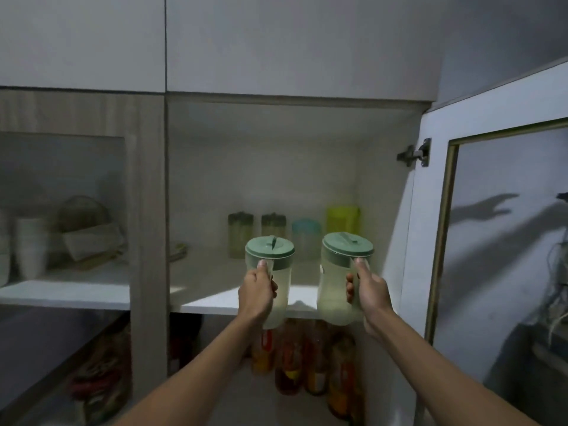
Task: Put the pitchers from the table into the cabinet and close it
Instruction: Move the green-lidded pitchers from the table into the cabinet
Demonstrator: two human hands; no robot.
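I hold two clear pitchers with green lids up in front of the open cabinet. My left hand (257,290) grips the handle of the left pitcher (270,256). My right hand (370,287) grips the handle of the right pitcher (336,284). Both pitchers hang in the air at the front edge of the white cabinet shelf (212,298), their bases just below its level. The cabinet door (430,229), with a glass panel, stands swung open on the right.
At the back of the shelf stand two grey-lidded jars (240,238), a blue-lidded container (305,235) and a yellow-green pitcher (342,218). Bottles (292,358) fill the space below the shelf. The left compartment behind glass holds white cups (30,244) and a basket.
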